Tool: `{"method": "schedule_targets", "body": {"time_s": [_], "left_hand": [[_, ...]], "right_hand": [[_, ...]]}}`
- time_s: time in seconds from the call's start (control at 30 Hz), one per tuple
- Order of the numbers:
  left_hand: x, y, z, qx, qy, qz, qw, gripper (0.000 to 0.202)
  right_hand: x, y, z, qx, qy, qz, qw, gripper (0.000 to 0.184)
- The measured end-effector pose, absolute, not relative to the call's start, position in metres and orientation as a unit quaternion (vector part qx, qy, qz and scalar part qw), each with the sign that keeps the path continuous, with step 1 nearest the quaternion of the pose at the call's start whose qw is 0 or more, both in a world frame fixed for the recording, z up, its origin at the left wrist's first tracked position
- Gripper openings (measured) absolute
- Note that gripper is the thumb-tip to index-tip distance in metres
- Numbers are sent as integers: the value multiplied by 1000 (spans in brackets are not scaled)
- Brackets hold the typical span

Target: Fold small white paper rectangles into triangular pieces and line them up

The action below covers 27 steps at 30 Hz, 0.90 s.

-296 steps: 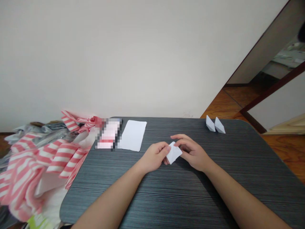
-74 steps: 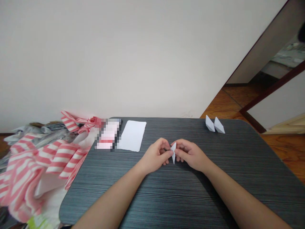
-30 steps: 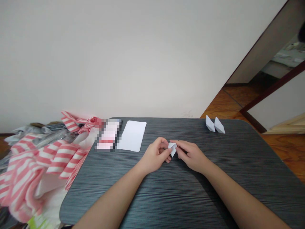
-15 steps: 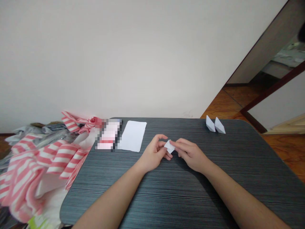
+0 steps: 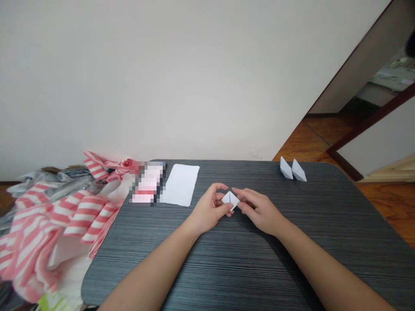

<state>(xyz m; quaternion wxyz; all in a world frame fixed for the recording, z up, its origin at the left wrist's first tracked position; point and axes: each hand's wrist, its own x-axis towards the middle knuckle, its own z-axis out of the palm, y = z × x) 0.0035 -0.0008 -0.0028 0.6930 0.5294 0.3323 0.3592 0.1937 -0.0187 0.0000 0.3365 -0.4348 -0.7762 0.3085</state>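
Between my hands, above the middle of the dark table, is a small piece of folded white paper, diamond-shaped with a crease down its middle. My left hand pinches it from the left, thumb on the front face and fingers behind. At its right corner, the thumb and fingers of my right hand are closed on the edge. Two folded paper boats stand side by side near the table's far right edge.
A stack of white paper sheets lies at the far left of the table, beside a pixelated phone-like object. Red-and-white striped cloth is heaped left of the table. A pale wall rises behind.
My left thumb has moved onto the front of the folded paper. My right fingers have shifted from its front face to its right corner, and the paper has turned slightly.
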Motion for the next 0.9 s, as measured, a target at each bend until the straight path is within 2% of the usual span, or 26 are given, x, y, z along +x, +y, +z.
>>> {"method": "schedule_targets", "body": {"time_s": [0.17, 0.43, 0.9], "left_hand": [[2, -1, -3, 548, 354, 332, 681, 40], [3, 1, -3, 577, 372, 297, 663, 15], [-1, -2, -4, 627, 376, 259, 631, 20]], "right_hand": [[193, -18, 0, -475, -763, 313, 306, 16], [192, -19, 2, -487, -765, 308, 288, 19], [190, -19, 5, -469, -756, 336, 309, 16]]}}
